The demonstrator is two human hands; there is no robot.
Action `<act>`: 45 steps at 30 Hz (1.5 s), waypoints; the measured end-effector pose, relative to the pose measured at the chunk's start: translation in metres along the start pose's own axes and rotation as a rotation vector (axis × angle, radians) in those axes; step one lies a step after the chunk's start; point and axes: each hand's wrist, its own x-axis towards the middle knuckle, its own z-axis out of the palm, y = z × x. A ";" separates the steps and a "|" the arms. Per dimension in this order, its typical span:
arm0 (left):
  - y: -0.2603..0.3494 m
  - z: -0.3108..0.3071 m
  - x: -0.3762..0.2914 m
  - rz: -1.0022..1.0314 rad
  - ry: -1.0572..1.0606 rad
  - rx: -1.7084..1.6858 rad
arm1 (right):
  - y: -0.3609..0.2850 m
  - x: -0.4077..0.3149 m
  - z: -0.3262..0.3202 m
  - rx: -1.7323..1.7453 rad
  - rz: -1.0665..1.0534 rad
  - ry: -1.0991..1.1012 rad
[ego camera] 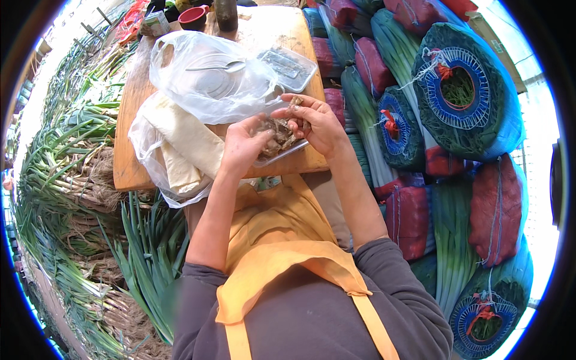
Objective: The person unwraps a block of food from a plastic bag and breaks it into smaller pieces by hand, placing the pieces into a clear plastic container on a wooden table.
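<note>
My right hand (317,121) pinches a small brown piece of food (297,101) between its fingertips, just above a clear plastic tub (283,155). More shredded brown food, possibly meat, (282,137) lies in that tub near the table's front edge. Over the tub's left side, my left hand (245,141) has its thumb and fingers at the food; whether it grips a piece is unclear. Left of it, folded cream-coloured flat sheets, perhaps flatbread, (182,130) stick out of a thin plastic bag (143,139).
On the wooden table (265,22) are a white plastic bag (180,58) with a spoon (216,68), a clear lid (299,76), a red cup (192,18) and a dark bottle (226,15). Leeks (81,166) pile up at left; netted leek bundles (468,94) stack at right.
</note>
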 end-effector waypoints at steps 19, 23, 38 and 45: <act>0.021 0.008 -0.008 -0.075 -0.018 -0.215 | 0.011 -0.019 0.024 -0.433 -0.012 -0.065; 0.021 0.004 -0.007 -0.150 -0.018 -0.225 | 0.012 -0.016 0.022 -0.396 -0.038 -0.056; 0.010 -0.010 -0.004 -0.224 -0.131 -0.442 | 0.022 -0.012 0.011 -0.647 -0.152 0.109; 0.002 -0.004 -0.003 -0.077 0.105 -0.091 | 0.017 -0.017 0.007 -0.157 -0.003 0.035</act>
